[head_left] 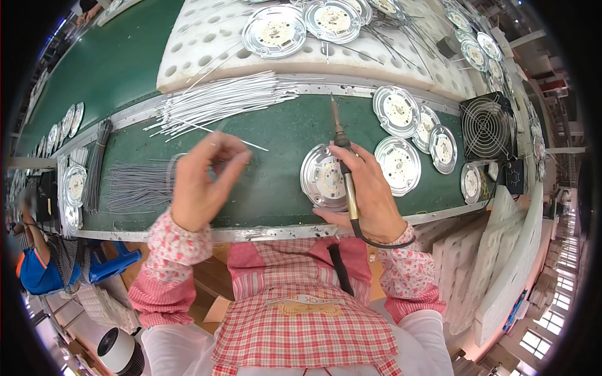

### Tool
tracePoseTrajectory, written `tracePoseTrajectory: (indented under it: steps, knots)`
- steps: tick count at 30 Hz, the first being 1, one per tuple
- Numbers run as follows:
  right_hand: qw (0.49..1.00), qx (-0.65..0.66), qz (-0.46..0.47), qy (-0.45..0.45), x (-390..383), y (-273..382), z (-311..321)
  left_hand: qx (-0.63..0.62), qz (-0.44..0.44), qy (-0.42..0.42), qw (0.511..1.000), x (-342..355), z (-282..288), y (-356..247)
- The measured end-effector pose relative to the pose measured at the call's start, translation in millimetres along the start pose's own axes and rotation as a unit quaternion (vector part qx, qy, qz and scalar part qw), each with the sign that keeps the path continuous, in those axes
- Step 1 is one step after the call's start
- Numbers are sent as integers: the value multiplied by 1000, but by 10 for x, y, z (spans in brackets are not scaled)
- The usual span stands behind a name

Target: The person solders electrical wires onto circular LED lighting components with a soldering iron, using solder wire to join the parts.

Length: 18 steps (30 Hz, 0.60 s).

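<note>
Bench: green top (266,194), metal rim, pretty busy; a white foam block (207,41) full of holes sits past the back edge.
Left hand (207,175): raised left of the middle, thumb and fingers bent close; kinda blurry, so from here I can't tell if they're pinching anything.
Right hand (371,194): wrapped round a soldering iron (350,193), tip aimed at the back edge.
Metal disc (318,178): right of the middle, toward the front edge, partly covered by that hand.
White wires (219,100): heaped along the back edge, left half.
Grey wires (135,185): bundled toward the front left corner.
Other discs (396,111): loose group, right half, some overlapping.
Fan (486,127): black, near the back right corner.
</note>
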State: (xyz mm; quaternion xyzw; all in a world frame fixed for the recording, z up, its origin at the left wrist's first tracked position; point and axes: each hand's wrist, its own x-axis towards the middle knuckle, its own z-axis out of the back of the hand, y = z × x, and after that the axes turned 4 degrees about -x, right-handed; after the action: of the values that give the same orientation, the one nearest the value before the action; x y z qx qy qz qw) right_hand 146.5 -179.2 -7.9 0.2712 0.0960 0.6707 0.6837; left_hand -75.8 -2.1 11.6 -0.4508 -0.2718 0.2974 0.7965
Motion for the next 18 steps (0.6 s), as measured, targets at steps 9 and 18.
tracePoseTrajectory:
  steps: [9,18]
  knots:
    - [922,366,-58,-109,-101,-25,-228,-94,-2,43,995,32,-665,-353]
    - [774,613,-135,-84,-179,32,-173,-101,-13,66,993,6,-745,-491]
